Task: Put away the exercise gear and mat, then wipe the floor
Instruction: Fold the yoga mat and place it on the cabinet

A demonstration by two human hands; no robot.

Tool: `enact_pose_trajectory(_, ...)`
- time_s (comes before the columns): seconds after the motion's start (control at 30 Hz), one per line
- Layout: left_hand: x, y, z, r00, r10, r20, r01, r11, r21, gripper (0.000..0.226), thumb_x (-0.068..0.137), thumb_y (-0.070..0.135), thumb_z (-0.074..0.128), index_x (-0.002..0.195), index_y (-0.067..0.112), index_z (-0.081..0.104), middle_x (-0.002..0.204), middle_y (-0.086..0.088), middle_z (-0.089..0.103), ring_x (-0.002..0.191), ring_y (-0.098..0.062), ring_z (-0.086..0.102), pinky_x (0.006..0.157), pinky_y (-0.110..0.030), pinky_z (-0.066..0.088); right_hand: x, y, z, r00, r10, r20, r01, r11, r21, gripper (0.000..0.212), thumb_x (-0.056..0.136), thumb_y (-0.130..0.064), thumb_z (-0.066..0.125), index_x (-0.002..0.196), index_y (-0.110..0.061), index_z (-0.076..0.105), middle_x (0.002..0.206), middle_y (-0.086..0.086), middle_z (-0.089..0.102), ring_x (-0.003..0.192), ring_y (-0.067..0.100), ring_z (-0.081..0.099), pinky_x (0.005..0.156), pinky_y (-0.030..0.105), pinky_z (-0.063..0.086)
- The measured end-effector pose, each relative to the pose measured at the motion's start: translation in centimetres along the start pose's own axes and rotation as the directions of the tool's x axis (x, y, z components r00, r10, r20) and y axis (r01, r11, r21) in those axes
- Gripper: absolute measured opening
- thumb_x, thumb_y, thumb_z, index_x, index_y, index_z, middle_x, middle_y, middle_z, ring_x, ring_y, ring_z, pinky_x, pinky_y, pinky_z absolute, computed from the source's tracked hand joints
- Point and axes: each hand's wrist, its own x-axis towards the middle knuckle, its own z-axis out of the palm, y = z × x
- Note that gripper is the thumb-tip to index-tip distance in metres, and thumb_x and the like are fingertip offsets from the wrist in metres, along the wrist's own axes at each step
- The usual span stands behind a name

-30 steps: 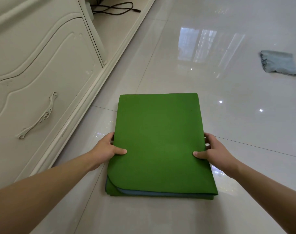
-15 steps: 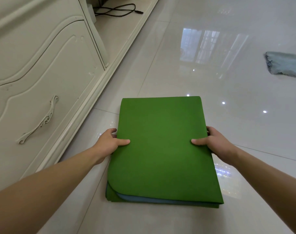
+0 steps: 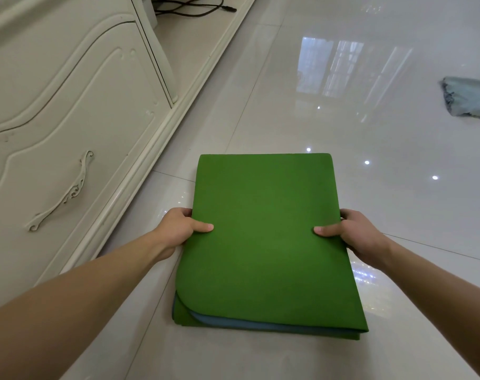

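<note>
I am pinching the folded exercise mat (image 3: 266,242) at both side edges. The left thumb (image 3: 203,227) and the right thumb (image 3: 323,230) are lying flat on the green top face, while the other fingers are curling under the edges, mostly hidden, so I cannot tell how far they are spread. My left hand (image 3: 178,231) and right hand (image 3: 354,234) are sitting level, about halfway along the mat's length.

The mat is lying low over the glossy tiled floor (image 3: 288,105), just beside the cream cabinet (image 3: 69,119); whether its near edge is resting on the tile I cannot tell. I am judging it light, soft and floppy. It is several foam layers thick, with a blue underside showing at the near corner, and the loose leaves there could be fanning apart if I tip it. Gripping mid-edge through all the layers seems right.

On the left, the cabinet plinth and its drawer handle (image 3: 60,193) are crowding my forearm — to the right and ahead the floor is offering plenty of room. A grey-blue cloth (image 3: 469,101) is lying well apart at the far right, and a black cable (image 3: 192,8) is trailing on the low shelf beyond.
</note>
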Motion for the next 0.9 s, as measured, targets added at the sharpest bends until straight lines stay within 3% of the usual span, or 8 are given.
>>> enact_pose_trajectory(0.4, 0.1, -1.4, 0.5, 0.997, 0.08, -0.011, -0.081, 0.992, -0.101, 0.053, 0.077, -0.006, 0.076, 0.125, 0.007, 0.058, 0.115, -0.012, 0.07, 0.093, -0.029, 0.073, 0.082, -0.044, 0.06, -0.3, 0.7, -0.1, 0.998, -0.062, -0.002, 0.062, 0.998, 0.03, 0.044, 0.074, 0.007, 0.074, 0.115, -0.004, 0.063, 0.106, 0.011, 0.073, 0.091, 0.031, 0.072, 0.086, 0.046, 0.056)
enact_pose_trajectory(0.53, -0.5, -1.4, 0.4, 0.994, 0.112, -0.014, -0.113, 0.987, -0.112, 0.058, 0.079, -0.004, 0.076, 0.129, 0.01, 0.053, 0.118, -0.009, 0.068, 0.095, -0.026, 0.073, 0.078, -0.039, 0.06, -0.7, 0.7, -0.1, 0.997, -0.073, 0.009, 0.073, 0.997, 0.034, 0.047, 0.075, 0.005, 0.074, 0.118, -0.007, 0.061, 0.111, 0.011, 0.071, 0.093, 0.029, 0.072, 0.085, 0.045, 0.056)
enact_pose_trajectory(0.67, -1.0, -1.3, 0.0, 0.988, 0.153, -0.003, -0.153, 0.985, -0.079, 0.059, 0.08, 0.0, 0.078, 0.131, 0.011, 0.051, 0.124, -0.007, 0.063, 0.099, -0.024, 0.071, 0.078, -0.037, 0.06, -1.4, 0.9, 0.4, 0.988, -0.14, -0.065, 0.137, 0.99, -0.041, 0.063, 0.076, -0.003, 0.078, 0.131, -0.019, 0.052, 0.12, 0.006, 0.062, 0.095, 0.023, 0.071, 0.079, 0.04, 0.058)
enact_pose_trajectory(0.77, -1.4, -0.9, 0.0, 0.984, 0.178, -0.003, -0.178, 0.983, -0.047, 0.055, 0.082, 0.001, 0.076, 0.131, 0.011, 0.051, 0.123, -0.005, 0.061, 0.098, -0.021, 0.07, 0.072, -0.03, 0.06, -2.3, 0.7, 0.8, 0.977, -0.188, -0.097, 0.182, 0.981, -0.065, 0.09, 0.079, -0.004, 0.077, 0.146, -0.038, 0.028, 0.117, 0.004, 0.054, 0.093, 0.021, 0.069, 0.07, 0.035, 0.059)
enact_pose_trajectory(0.9, -1.6, -0.7, -0.1, 0.974, 0.225, -0.016, -0.225, 0.974, 0.002, 0.07, 0.082, 0.007, 0.078, 0.141, 0.02, 0.043, 0.129, -0.006, 0.058, 0.103, -0.023, 0.068, 0.082, -0.041, 0.06, -3.3, 0.4, 0.9, 0.963, -0.253, -0.089, 0.244, 0.964, -0.102, 0.093, 0.083, -0.004, 0.073, 0.144, -0.052, 0.023, 0.113, 0.003, 0.055, 0.082, 0.018, 0.072, 0.067, 0.036, 0.06)
